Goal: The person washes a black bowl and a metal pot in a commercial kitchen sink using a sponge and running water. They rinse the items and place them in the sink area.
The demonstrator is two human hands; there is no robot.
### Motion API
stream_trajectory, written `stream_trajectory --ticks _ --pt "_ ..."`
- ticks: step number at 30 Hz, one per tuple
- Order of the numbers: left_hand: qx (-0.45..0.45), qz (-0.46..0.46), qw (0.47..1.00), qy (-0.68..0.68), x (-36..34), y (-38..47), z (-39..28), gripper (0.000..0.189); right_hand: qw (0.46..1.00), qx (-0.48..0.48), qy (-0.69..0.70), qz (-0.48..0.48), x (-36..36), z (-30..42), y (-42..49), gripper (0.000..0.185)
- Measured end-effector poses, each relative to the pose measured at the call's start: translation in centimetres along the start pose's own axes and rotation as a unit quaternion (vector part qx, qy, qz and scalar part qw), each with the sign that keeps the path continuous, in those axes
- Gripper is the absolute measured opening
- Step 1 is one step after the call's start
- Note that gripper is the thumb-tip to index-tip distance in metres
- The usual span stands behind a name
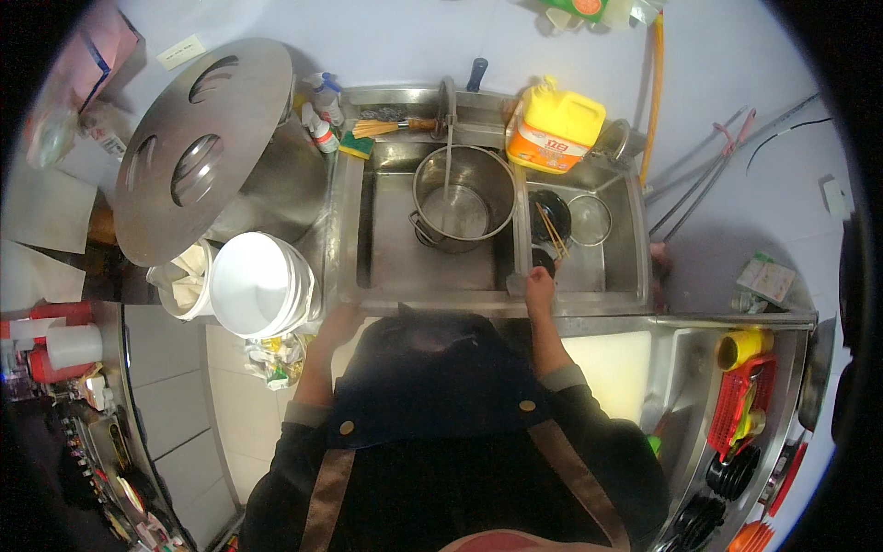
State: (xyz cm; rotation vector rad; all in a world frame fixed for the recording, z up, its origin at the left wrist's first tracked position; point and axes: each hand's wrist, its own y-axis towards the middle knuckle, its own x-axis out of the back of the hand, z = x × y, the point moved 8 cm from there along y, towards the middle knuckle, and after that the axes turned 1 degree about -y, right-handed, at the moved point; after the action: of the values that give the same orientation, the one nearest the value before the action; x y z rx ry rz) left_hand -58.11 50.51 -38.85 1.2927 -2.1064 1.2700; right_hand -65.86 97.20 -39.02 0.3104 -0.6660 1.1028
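Note:
A tall stainless steel pot (463, 200) stands in the larger sink basin (393, 234), with a stream of water falling into it from the faucet (448, 103). My right hand (540, 288) is at the front of the divider between the basins, fingers curled, beside a small dark round object (543, 259) and a grey flat piece (516, 284). Whether it grips either one is hidden. My left hand (343, 321) rests by the sink's front left edge, blurred and partly dark. In the smaller basin lie a black bowl (550, 207), wooden chopsticks (550, 231) and a round wire strainer (590, 220).
A yellow detergent jug (559, 127) stands behind the divider. A sponge (356, 143), a bamboo brush (386, 128) and spray bottles (320, 131) line the back left. Left are a large metal lid (241, 124) and white buckets (252, 283). A red basket (738, 407) sits right.

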Motion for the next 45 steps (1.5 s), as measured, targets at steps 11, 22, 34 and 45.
stream_trajectory --ticks 11,22,34,45 --pt "0.007 0.007 0.999 -0.032 0.6 0.1 -0.3 0.043 0.999 -0.019 0.002 0.041 -1.3 -1.0 -0.1 0.008" --pt "0.022 0.013 1.0 -0.004 0.8 0.7 0.1 0.044 0.997 -0.015 -0.001 0.069 -2.2 -1.1 -0.2 0.009" --pt "-0.074 0.014 0.996 0.055 1.1 0.6 -1.9 0.045 0.996 0.035 -0.081 0.031 -1.6 -1.9 -0.4 0.015" --pt "-0.069 0.001 0.998 0.012 1.4 0.6 -2.0 0.047 0.999 0.022 -0.031 0.014 -0.9 -1.9 -0.7 0.024"
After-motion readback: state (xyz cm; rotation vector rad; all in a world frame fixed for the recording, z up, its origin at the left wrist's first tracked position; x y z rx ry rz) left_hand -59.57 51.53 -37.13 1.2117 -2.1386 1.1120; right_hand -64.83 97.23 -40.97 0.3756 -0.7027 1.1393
